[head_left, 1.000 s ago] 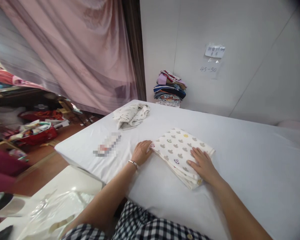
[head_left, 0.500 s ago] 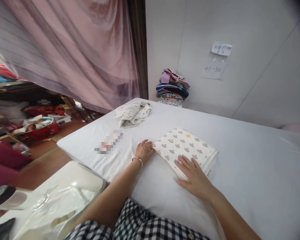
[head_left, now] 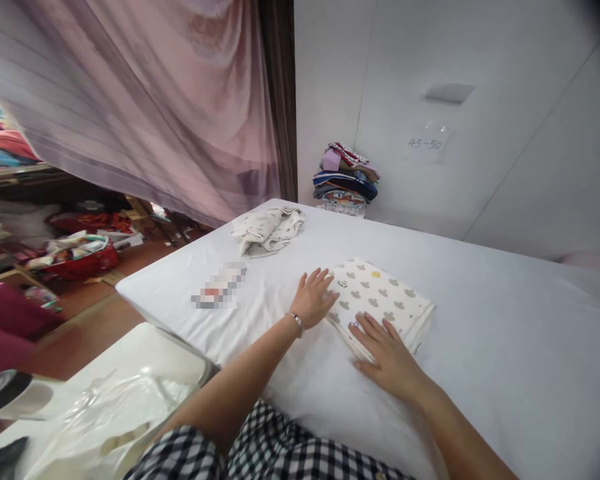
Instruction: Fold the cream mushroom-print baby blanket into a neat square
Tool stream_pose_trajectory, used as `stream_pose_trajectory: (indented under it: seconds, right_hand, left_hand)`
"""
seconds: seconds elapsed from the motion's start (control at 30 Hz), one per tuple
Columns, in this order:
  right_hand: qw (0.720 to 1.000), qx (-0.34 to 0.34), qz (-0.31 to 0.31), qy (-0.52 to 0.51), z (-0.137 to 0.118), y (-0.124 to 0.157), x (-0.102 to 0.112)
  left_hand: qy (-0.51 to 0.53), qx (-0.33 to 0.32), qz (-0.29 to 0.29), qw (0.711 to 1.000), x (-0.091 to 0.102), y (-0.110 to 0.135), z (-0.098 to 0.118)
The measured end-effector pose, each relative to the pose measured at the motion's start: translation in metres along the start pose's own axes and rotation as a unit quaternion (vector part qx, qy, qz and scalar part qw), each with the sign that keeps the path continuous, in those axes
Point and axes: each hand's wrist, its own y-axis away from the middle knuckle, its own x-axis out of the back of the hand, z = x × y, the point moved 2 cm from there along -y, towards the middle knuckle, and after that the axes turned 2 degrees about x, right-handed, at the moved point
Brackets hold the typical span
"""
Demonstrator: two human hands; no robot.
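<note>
A folded white cloth with grey apple-like shapes and a few coloured ones lies flat on the white-covered table. My left hand, a bracelet at its wrist, rests with spread fingers on the cloth's left edge. On the near edge of the same cloth lies my right hand, palm down and fingers apart. Neither hand grips anything. Farther back to the left sits a loosely folded patterned cloth, and a pixelated flat item lies in front of it.
A stack of folded fabrics stands against the wall beyond the table. At lower left, a white surface bears a clear plastic bag and a cylindrical container. A pink curtain hangs at back left.
My left hand has moved right and slightly up, from the cloth's left corner onto its left edge, fingers now more spread. My right hand has stayed in place.
</note>
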Motion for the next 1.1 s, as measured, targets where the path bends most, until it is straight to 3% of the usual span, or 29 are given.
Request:
stream_pose_trajectory:
  seconds: [0.2, 0.33, 0.47, 0.67, 0.83, 0.9, 0.97, 1.03, 1.1]
  right_hand:
    - [1.0, 0.0, -0.003, -0.004, -0.003, -0.001, 0.001]
    - [1.0, -0.007, -0.007, -0.012, -0.005, -0.001, 0.003]
    - [1.0, -0.014, -0.011, -0.017, -0.007, -0.001, 0.004]
    - [0.999, -0.017, -0.009, -0.031, -0.009, -0.001, 0.007]
    - [0.992, -0.031, -0.009, -0.123, -0.011, 0.003, 0.015]
    - [0.975, -0.068, 0.016, -0.212, -0.008, 0.001, 0.023]
    - [0.949, -0.128, 0.083, -0.276, -0.001, -0.009, 0.035]
    - [0.937, -0.173, 0.16, -0.258, 0.011, -0.025, 0.048]
    - [0.946, -0.202, 0.197, -0.158, 0.027, -0.044, 0.056]
  left_hand:
    - [-0.052, 0.048, -0.105, 0.992, -0.024, -0.005, -0.005]
    - [-0.05, 0.044, -0.119, 0.991, -0.023, -0.005, -0.011]
    - [-0.065, 0.067, -0.162, 0.982, -0.017, -0.014, -0.004]
    - [-0.104, 0.0, -0.097, 0.99, -0.023, -0.047, 0.02]
    - [-0.103, 0.017, -0.163, 0.981, -0.048, -0.055, 0.014]
    - [-0.106, 0.014, -0.16, 0.981, -0.052, -0.054, 0.01]
    - [-0.111, 0.011, -0.155, 0.982, -0.054, -0.054, 0.009]
    - [-0.115, 0.011, -0.15, 0.982, -0.053, -0.054, 0.01]
    - [-0.117, 0.014, -0.149, 0.982, -0.052, -0.054, 0.011]
